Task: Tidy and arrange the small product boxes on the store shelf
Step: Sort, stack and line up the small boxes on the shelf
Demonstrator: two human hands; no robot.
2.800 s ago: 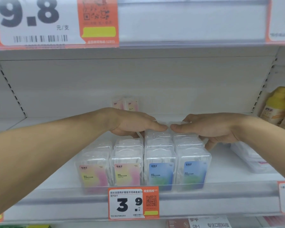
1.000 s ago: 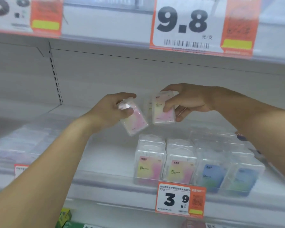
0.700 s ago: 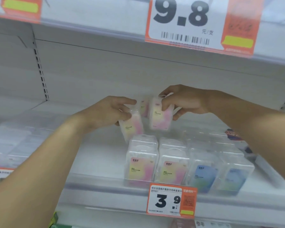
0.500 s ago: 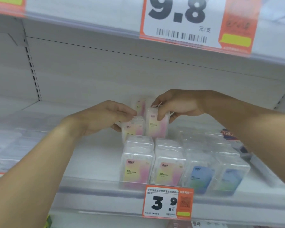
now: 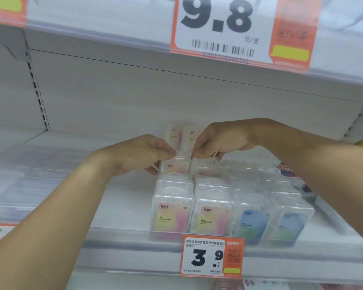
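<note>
Hands are working side by side behind the front row of boxes on the shelf [image 5: 122,208]. The left hand [image 5: 143,153] is pinching the top of one pink box [image 5: 174,167] with curled fingers, and the right hand [image 5: 220,141] is pinching the top of a second pink box [image 5: 205,166] in the same way. Both boxes are sitting upright in the second row, just behind the front pink boxes [image 5: 172,208], labels facing the aisle. Gripping at the top edges is probably allowing each box to be lowered straight into its lane without disturbing its neighbours. Pink units are occupying the two left lanes and blue boxes [image 5: 252,218] the two right lanes, so the sorting appears to be by colour. Two more pink boxes [image 5: 182,135] are standing at the back edge of the shelf, apparently not yet brought forward.

Readable writing: the lower tag [image 5: 212,257] on the shelf's front edge is showing "3.9" with a QR code and Chinese text, partly legible. The upper tag [image 5: 241,30] is showing "9.8", "元/支" and a barcode. Brand print on the boxes is too small to read.
</note>
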